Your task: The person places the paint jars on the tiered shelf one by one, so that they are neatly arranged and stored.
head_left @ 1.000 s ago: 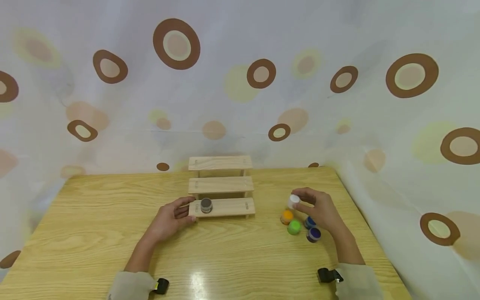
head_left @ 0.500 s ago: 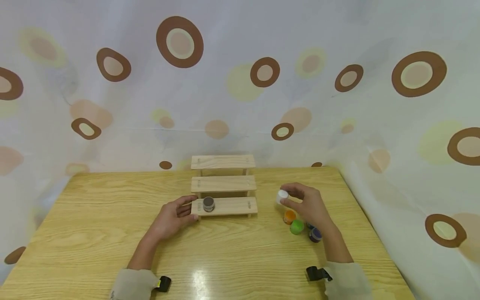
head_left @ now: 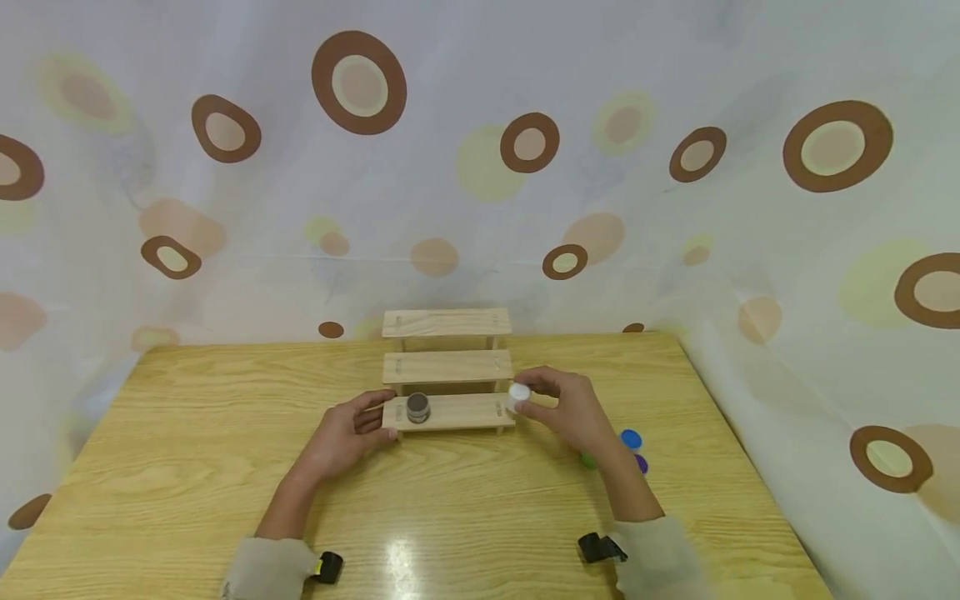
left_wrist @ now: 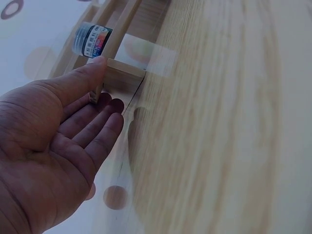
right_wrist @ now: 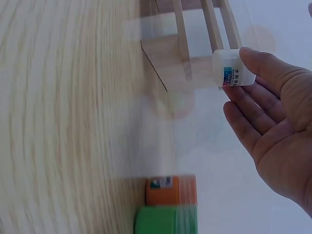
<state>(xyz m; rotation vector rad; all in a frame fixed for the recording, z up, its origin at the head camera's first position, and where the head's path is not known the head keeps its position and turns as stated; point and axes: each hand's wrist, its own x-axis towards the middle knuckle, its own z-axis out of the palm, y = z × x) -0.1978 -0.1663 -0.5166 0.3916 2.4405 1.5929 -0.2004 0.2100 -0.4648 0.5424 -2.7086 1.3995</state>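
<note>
A small three-step wooden rack [head_left: 447, 367] stands on the table. My left hand [head_left: 347, 435] holds the left end of its lowest step, thumb at the front corner and index finger at the back. Near that end, a paint jar [head_left: 417, 407] with a dark top sits on the step; its printed label shows on the jar [left_wrist: 92, 40] in the left wrist view. My right hand [head_left: 568, 410] pinches a white paint jar [head_left: 518, 396] between thumb and fingers, at the right end of the lowest step. In the right wrist view, the white jar [right_wrist: 233, 68] overlaps the rack.
On the table right of the rack stand more paint jars, partly hidden by my right forearm: a blue one [head_left: 631, 439], a purple one [head_left: 641, 463], a green one [right_wrist: 163, 220] and an orange one [right_wrist: 168, 191]. A patterned sheet [head_left: 480, 225] hangs behind the table [head_left: 480, 517].
My right hand has carried the white jar leftward, from beside the other jars to the rack's right end. My left hand stays at the rack's left end.
</note>
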